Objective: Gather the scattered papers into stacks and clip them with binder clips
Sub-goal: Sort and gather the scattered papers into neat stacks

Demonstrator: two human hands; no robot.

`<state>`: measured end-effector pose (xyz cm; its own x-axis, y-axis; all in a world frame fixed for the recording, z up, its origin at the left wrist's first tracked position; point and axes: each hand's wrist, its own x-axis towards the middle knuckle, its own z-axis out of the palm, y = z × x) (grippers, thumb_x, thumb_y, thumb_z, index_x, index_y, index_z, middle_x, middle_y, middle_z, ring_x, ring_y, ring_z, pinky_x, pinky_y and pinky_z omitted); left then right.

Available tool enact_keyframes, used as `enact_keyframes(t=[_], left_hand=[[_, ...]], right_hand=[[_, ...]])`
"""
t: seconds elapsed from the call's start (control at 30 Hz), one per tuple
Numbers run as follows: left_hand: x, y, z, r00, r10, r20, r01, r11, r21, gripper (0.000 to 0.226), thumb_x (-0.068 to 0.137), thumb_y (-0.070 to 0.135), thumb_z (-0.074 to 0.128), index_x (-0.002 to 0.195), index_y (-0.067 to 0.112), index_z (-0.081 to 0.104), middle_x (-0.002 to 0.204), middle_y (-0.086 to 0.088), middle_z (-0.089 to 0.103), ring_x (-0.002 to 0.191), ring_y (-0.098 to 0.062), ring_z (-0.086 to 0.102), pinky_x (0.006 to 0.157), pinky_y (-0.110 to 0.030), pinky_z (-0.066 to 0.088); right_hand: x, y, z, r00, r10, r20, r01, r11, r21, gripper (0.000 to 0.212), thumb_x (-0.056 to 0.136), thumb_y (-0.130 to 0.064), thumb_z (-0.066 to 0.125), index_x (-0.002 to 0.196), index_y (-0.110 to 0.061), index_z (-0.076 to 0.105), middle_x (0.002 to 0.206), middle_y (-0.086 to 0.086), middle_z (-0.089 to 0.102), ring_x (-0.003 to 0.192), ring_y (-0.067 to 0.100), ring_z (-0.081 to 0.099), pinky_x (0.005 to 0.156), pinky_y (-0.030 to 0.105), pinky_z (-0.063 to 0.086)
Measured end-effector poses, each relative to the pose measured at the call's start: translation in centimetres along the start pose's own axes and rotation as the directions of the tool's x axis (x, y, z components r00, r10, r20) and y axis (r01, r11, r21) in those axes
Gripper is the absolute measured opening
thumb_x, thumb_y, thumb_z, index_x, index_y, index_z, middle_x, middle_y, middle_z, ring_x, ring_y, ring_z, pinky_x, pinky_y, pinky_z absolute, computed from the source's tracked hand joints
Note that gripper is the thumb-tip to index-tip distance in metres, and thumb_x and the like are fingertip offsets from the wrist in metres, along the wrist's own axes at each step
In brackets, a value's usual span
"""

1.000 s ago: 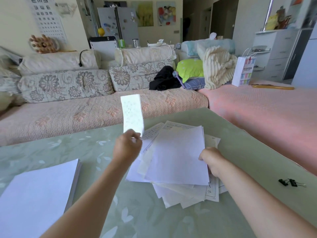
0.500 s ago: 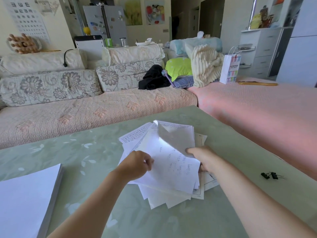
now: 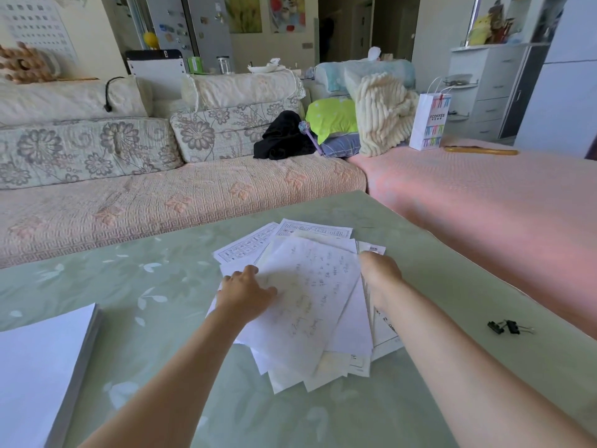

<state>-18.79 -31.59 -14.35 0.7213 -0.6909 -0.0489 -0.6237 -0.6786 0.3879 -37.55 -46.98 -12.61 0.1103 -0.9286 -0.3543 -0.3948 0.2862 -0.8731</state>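
A loose pile of white papers [image 3: 310, 305], several with print or handwriting, lies fanned out in the middle of the pale green table [image 3: 155, 286]. My left hand [image 3: 245, 294] rests palm down on the pile's left side, fingers spread on the top sheet. My right hand [image 3: 379, 273] is at the pile's right edge, fingers tucked under or against the sheets, so its grip is hidden. Two black binder clips [image 3: 505, 327] lie on the table to the right, apart from both hands.
A thick squared stack of white paper [image 3: 38, 376] sits at the table's near left corner. A floral sofa with a pink cover [image 3: 161, 202] borders the table's far edge. A pink bedspread [image 3: 500, 208] lies along the right side.
My left hand held one sheet upright, then brought it down and laid it on the pile. It now lies flat on the top sheet. The right hand stayed at the pile's right edge.
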Motion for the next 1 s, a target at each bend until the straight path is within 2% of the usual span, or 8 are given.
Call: enact_keyframes(t=[0.13, 0.2, 0.27, 0.4, 0.53, 0.67, 0.83, 1.0], left_hand=[[0.0, 0.2, -1.2, 0.990, -0.096, 0.107, 0.120, 0.960, -0.254, 0.056, 0.082, 0.034, 0.069, 0.131, 0.017, 0.047, 0.128, -0.006, 0.054, 0.116, -0.027, 0.052, 0.093, -0.034, 0.046], [-0.4, 0.0, -1.6, 0.979, -0.121, 0.165, 0.173, 0.920, -0.351, 0.024, 0.082, 0.027, 0.072, 0.093, 0.017, 0.053, 0.103, -0.004, 0.056, 0.098, -0.026, 0.055, 0.082, -0.033, 0.046], [-0.7, -0.4, -1.8, 0.965, -0.110, 0.237, 0.203, 0.887, -0.415, 0.024, 0.079, 0.023, 0.076, 0.078, 0.015, 0.054, 0.089, -0.006, 0.058, 0.089, -0.028, 0.059, 0.079, -0.033, 0.049], [-1.9, -1.2, -2.4, 0.967, -0.077, 0.243, 0.182, 0.877, -0.445, 0.021, 0.077, 0.017, 0.077, 0.088, 0.014, 0.059, 0.097, -0.007, 0.066, 0.085, -0.024, 0.065, 0.074, -0.031, 0.054], [-2.8, -2.2, -2.7, 0.961, -0.046, 0.271, 0.183, 0.844, -0.504, 0.024, 0.082, 0.022, 0.074, 0.096, 0.015, 0.056, 0.098, -0.005, 0.064, 0.080, -0.019, 0.063, 0.068, -0.028, 0.053], [-3.2, -2.7, -3.2, 0.981, -0.069, 0.181, 0.187, 0.581, -0.792, 0.048, 0.079, 0.021, 0.080, 0.115, 0.010, 0.051, 0.107, -0.013, 0.067, 0.094, -0.028, 0.069, 0.087, -0.046, 0.056], [-3.6, -2.7, -4.9, 0.997, 0.004, 0.074, 0.065, 0.435, -0.898, 0.045, 0.073, 0.026, 0.081, 0.113, 0.010, 0.065, 0.106, -0.012, 0.073, 0.096, -0.029, 0.071, 0.088, -0.048, 0.056], [-8.3, -3.7, -9.0, 0.969, -0.158, -0.189, -0.117, 0.382, -0.917, 0.022, 0.087, 0.020, 0.071, 0.103, 0.006, 0.066, 0.093, -0.010, 0.072, 0.076, -0.020, 0.068, 0.060, -0.026, 0.056]], right_hand=[[-2.4, 0.3, 0.0, 0.996, -0.018, 0.087, 0.009, 0.995, 0.103, 0.031, 0.075, -0.008, 0.060, 0.106, -0.004, 0.064, 0.089, 0.009, 0.061, 0.075, 0.024, 0.055, 0.067, 0.030, 0.044], [-2.9, 0.6, 0.0, 0.993, -0.027, 0.114, 0.027, 1.000, -0.005, 0.030, 0.083, -0.002, 0.065, 0.112, 0.001, 0.060, 0.105, 0.013, 0.065, 0.093, 0.028, 0.063, 0.083, 0.035, 0.051], [-3.3, 0.9, 0.0, 0.993, -0.056, 0.107, 0.072, 0.987, -0.146, 0.039, 0.083, -0.003, 0.069, 0.120, 0.002, 0.056, 0.118, 0.016, 0.062, 0.105, 0.030, 0.063, 0.094, 0.041, 0.051], [-3.2, 1.5, 0.0, 0.971, -0.133, 0.198, 0.183, 0.948, -0.260, 0.042, 0.084, -0.008, 0.074, 0.121, 0.000, 0.054, 0.125, 0.014, 0.061, 0.099, 0.027, 0.056, 0.087, 0.034, 0.047], [-3.5, 2.0, -0.6, 0.930, -0.204, 0.305, 0.257, 0.956, -0.145, 0.054, 0.088, -0.006, 0.072, 0.138, -0.009, 0.052, 0.133, 0.005, 0.058, 0.115, 0.023, 0.055, 0.093, 0.029, 0.043], [-3.7, 1.8, -1.6, 0.876, -0.290, 0.385, 0.301, 0.953, 0.032, 0.042, 0.085, -0.005, 0.073, 0.124, -0.017, 0.065, 0.119, -0.001, 0.071, 0.109, 0.021, 0.067, 0.103, 0.044, 0.049], [-4.8, 0.6, -1.1, 0.781, -0.368, 0.505, 0.382, 0.921, 0.081, 0.034, 0.085, -0.003, 0.070, 0.114, -0.021, 0.070, 0.109, 0.001, 0.076, 0.103, 0.025, 0.071, 0.096, 0.051, 0.053], [-11.0, -1.5, -0.6, 0.750, -0.508, 0.423, 0.504, 0.854, 0.131, 0.040, 0.080, -0.005, 0.076, 0.116, -0.020, 0.064, 0.108, -0.002, 0.074, 0.096, 0.013, 0.071, 0.087, 0.033, 0.056]])
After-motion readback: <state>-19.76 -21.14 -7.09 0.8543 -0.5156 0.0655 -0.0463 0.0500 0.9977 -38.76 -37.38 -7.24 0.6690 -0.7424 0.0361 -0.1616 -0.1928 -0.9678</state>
